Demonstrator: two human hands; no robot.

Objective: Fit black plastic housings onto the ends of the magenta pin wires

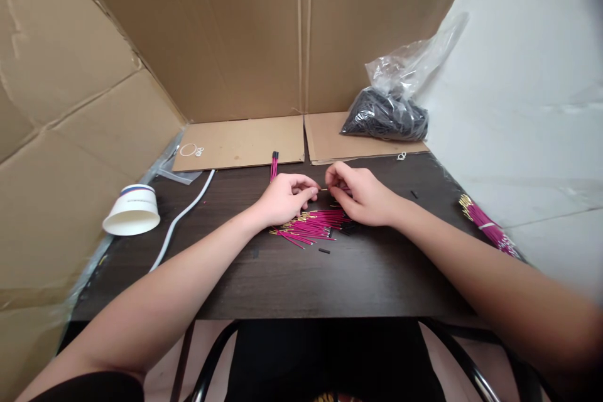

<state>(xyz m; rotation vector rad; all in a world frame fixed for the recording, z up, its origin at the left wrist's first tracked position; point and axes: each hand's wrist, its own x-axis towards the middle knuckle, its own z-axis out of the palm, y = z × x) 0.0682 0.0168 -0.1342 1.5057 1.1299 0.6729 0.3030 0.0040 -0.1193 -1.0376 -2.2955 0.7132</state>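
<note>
Front of table [400, 282] passable (small black tube [324, 250] aside); pink wires [316, 223] crowd centre, cup [132, 208] and cable [181, 216] left.

Blk L sleeve [94, 387], short; blk clothing [282, 358] over lap; forearms [217, 245] bare.

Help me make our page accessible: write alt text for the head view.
A person's left hand and right hand nearly meet, a gold tip showing between them, by loose magenta wires on a dark table. Behind sits a bag of black pieces; at left, a white cup.
</note>
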